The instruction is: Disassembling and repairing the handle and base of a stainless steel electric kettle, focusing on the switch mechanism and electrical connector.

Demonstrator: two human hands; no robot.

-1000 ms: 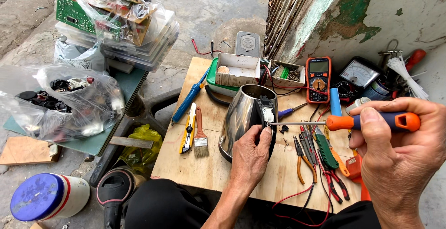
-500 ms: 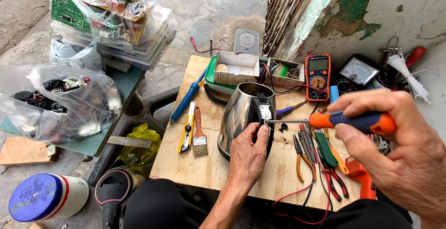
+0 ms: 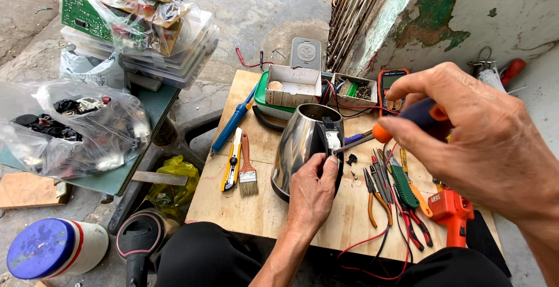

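Steadying a steel kettle [image 3: 303, 147] on the wooden board [image 3: 256, 205], left hand [image 3: 311, 191] curling closed around its side, right hand [image 3: 483, 141] gripping an orange-handled screwdriver [image 3: 402, 125] tightly, tip touching the kettle's white connector.

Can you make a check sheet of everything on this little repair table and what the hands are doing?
Surface: wooden board, crowded with tools.
Job's things: steel kettle lying on its side; orange-handled screwdriver, tip at the kettle's white part.
Clutter: paintbrush, yellow utility knife, blue soldering iron, pliers, multimeter, cardboard box.
Grippers: left hand steadies the kettle; right hand grips the screwdriver.
Cables: red and black leads trail off the front edge.
Surroundings: bagged circuit boards, peeling wall, concrete floor.
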